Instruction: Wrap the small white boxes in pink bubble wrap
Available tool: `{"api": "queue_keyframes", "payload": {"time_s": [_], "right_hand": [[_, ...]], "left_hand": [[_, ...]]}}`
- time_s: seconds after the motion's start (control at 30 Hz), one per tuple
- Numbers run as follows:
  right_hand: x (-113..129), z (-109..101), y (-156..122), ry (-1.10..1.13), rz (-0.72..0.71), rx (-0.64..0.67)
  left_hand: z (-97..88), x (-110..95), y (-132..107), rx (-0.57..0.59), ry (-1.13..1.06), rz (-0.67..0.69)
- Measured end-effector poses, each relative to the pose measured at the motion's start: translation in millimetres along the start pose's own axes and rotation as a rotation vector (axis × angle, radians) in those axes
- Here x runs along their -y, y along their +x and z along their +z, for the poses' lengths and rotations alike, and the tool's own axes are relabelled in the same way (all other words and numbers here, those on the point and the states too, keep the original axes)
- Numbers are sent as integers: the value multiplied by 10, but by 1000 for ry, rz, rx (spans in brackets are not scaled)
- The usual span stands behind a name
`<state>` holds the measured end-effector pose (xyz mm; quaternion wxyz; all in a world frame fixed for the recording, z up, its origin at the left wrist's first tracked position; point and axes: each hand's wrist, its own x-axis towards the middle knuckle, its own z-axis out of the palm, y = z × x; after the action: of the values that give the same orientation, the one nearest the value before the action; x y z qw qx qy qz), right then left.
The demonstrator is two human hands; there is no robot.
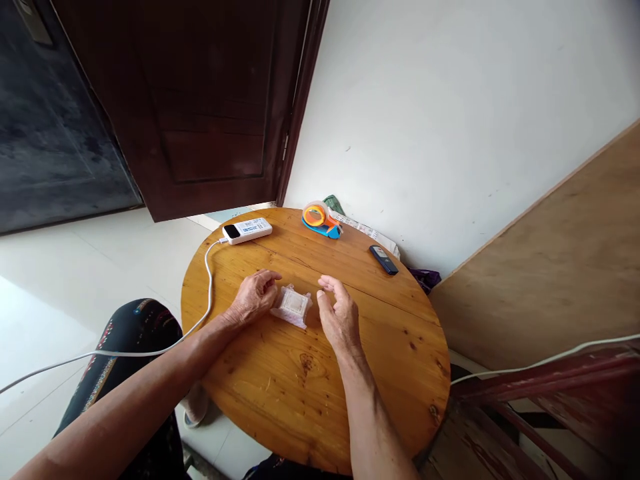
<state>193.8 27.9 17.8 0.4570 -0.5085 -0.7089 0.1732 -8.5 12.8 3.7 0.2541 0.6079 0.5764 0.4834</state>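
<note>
A small packet wrapped in clear plastic (pixel 293 305), pale inside, lies on the round wooden table (pixel 280 373) between my hands. Just to its left rests my left hand (pixel 255 295), fingers loosely bent and apart, close to the packet's edge; whether it touches the plastic is hard to tell. On the other side my right hand (pixel 340 313) is held on edge with thumb and fingers apart. Nothing is in it, and a small gap separates it from the packet.
Along the table's far side are a white power bank-like device (pixel 253 229) with a white cable (pixel 209 280), an orange and blue tape dispenser (pixel 320 220) and a dark handheld device (pixel 383 259). Behind stand a dark red door (pixel 210 100) and white wall (pixel 425 120).
</note>
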Motion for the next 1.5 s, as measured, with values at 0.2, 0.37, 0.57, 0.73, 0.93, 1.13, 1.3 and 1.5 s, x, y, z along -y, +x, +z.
{"api": "queue_keyframes", "payload": {"time_s": [0.2,0.37,0.57,0.73,0.93,1.13,1.3,1.5], "right_hand": [[-167,51,63,-124,54,-54],[-319,103,89,-227,121,-29],[-368,122,70,-262,106,-1],[-388,90,64,-273,104,-1],[-411,72,71,-270,112,14],[-208,-26,64,15,176,98],[59,-175,24,302,149,322],[182,-223,21,278,47,519]], "left_hand": [[-23,49,43,-17,-33,-43],[-8,61,85,-54,-80,-77],[2,60,109,-56,-88,-101],[1,53,92,-27,-54,-88],[32,28,30,6,-4,-57],[13,-7,-47,53,-41,-57],[-30,-48,-95,79,-87,-123],[-78,-122,-127,187,-32,-48]]}}
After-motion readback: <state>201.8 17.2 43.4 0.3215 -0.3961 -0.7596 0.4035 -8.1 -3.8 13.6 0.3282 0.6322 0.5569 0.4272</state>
